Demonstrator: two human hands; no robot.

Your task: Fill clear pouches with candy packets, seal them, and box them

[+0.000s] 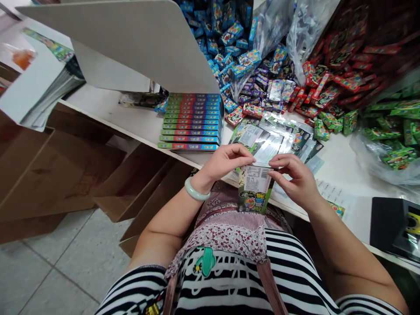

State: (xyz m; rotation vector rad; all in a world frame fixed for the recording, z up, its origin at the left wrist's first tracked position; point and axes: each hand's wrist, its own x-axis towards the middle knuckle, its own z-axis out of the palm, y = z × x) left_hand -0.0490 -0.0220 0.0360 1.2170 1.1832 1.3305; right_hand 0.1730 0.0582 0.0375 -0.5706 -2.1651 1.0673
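Observation:
A printed plastic pouch with a white label and green and black graphics hangs upright at the table's front edge. My left hand, below which a pale green bangle circles the wrist, pinches its top left corner. The top right corner is pinched between the thumb and fingers of my right hand. Just beyond my hands, more flat pouches lie fanned out and overlapping on the white table.
Left of the pouches stands a row of striped boxes under a white board. Piles of blue, purple, red and green packets lie behind. Cardboard boxes are at lower left, a black case at right.

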